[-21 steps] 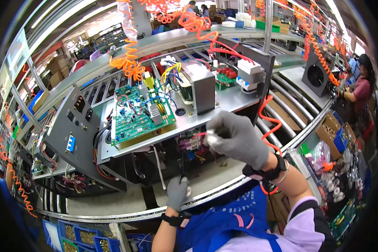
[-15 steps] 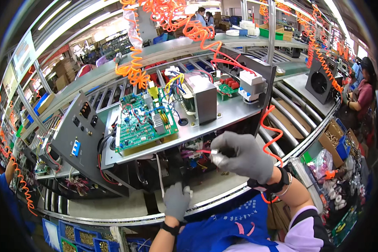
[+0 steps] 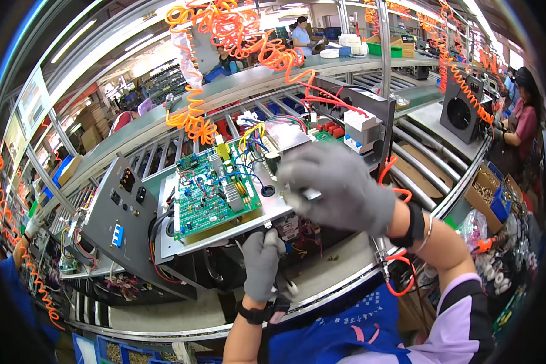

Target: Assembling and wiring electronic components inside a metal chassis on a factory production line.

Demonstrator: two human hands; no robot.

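Note:
My left hand, in a grey glove, is closed below the front edge of the metal chassis plate. A small white connector shows at its fingertips, and a pale cable hangs beside the wrist. My right hand, also gloved, is curled and blurred over the right half of the plate. A small whitish glint shows at its fingers, too smeared to name. On the plate sit a green circuit board with many wires and a transformer, partly hidden by my right hand.
A dark panel stands at the plate's left end. Metal rollers run to the right. Orange coiled air hoses hang overhead, and a red hose loops by my right forearm. Parts bins stand at right, near a co-worker.
My right hand has risen up and left from below the plate's edge to above it. My left hand has moved up to the edge, with the white connector now at its fingertips.

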